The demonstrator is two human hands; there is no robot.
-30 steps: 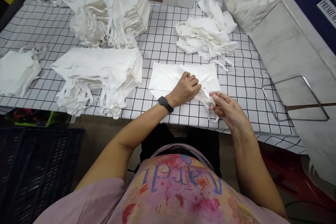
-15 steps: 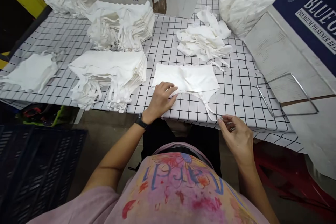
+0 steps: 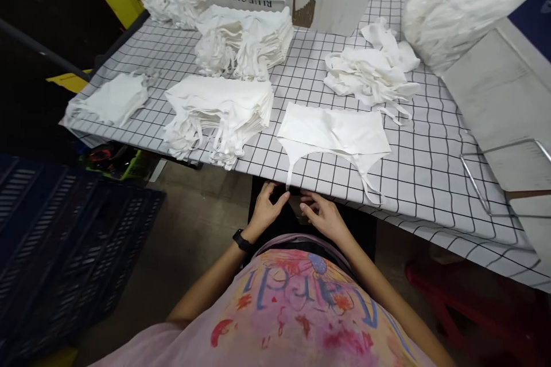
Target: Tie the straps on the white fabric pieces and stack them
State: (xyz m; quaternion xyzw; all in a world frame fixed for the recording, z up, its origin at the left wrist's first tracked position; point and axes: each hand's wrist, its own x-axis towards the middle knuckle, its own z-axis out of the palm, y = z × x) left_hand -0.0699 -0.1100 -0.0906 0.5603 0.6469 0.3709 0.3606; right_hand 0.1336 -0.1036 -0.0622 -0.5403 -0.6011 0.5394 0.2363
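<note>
A white camisole-like top [image 3: 336, 129] with thin straps lies flat near the front edge of the table. Its left strap runs down to the edge, where its end meets the thumb tip of my left hand [image 3: 266, 210]. That hand's thumb and fingers are apart, and I see no grip on the strap. My right hand [image 3: 323, 217] is just below the table edge, to the right of that strap, with its fingers loosely bent and apart and nothing visible in them. The top's right strap hangs at the edge, away from both hands.
Neat stacks of white tops [image 3: 224, 100] stand to the left, with another stack [image 3: 245, 34] behind. A loose white heap [image 3: 370, 69] lies beyond the top. Cardboard boxes [image 3: 327, 8] stand at the back and right, by a wire frame [image 3: 477, 183]. A dark blue crate [image 3: 77, 229] is lower left.
My left hand has left the top's lower edge and come down to the left strap's end. My right hand has moved left from the right strap. The view has swung left.
</note>
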